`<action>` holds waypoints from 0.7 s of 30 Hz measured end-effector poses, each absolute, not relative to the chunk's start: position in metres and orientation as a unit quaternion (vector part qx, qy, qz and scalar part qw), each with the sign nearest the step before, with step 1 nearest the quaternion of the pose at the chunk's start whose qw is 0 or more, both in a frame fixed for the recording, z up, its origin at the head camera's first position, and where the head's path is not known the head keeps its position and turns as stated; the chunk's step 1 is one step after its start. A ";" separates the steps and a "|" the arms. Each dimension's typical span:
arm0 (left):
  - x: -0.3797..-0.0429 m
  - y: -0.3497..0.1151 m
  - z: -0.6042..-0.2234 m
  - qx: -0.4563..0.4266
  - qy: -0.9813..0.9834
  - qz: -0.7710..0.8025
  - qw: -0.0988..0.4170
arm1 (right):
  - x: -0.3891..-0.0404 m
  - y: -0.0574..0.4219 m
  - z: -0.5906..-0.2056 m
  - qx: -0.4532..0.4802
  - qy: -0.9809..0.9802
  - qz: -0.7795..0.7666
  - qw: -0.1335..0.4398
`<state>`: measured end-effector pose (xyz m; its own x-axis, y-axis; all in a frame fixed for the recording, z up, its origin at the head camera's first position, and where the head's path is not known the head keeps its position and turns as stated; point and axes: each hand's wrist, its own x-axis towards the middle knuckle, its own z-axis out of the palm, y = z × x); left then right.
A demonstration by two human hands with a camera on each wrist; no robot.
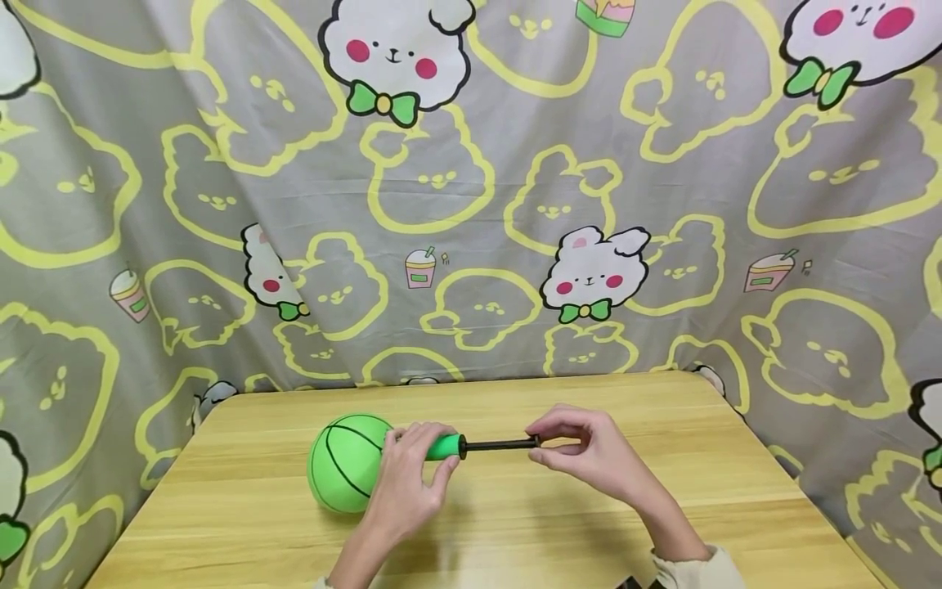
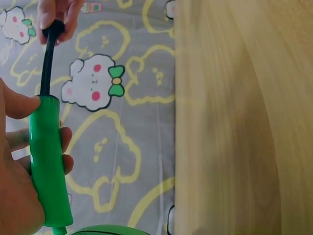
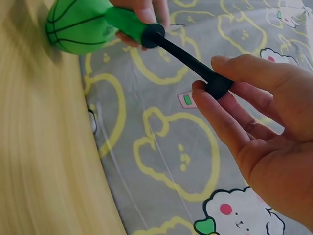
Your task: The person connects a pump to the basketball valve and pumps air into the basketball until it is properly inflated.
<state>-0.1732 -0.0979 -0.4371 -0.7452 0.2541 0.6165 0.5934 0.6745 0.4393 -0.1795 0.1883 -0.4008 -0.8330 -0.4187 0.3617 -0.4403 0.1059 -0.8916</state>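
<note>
A small hand pump with a green barrel (image 2: 48, 156) and a black rod (image 1: 499, 446) spans the space between both hands. The left hand (image 1: 410, 483) grips the barrel, its fingers curled round it. At the rod's far end the right hand (image 1: 589, 450) pinches the black end knob (image 3: 218, 86) between thumb and fingers. The rod is drawn well out of the barrel. A green ball (image 1: 346, 462) with black lines sits on the table to the left, partly behind the left hand. The barrel's other end points at the ball; in the head view that end is hidden by the left hand.
The wooden table (image 1: 662, 507) carries the ball. Behind and at both sides hangs a grey curtain (image 1: 478, 204) with yellow outlines and white cartoon animals. A small dark object (image 1: 630, 583) shows at the bottom edge near the right sleeve (image 1: 695, 568).
</note>
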 end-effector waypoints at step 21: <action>-0.174 -0.099 -0.434 -0.236 -0.876 -0.314 0.281 | -0.183 0.200 -0.396 0.286 -0.735 0.611 0.058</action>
<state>-0.1742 -0.0990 -0.4343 -0.7314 0.2362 0.6398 0.5891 0.6914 0.4182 -0.1832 0.1999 -0.3960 -0.8294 -0.3499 0.4356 -0.4922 0.0886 -0.8659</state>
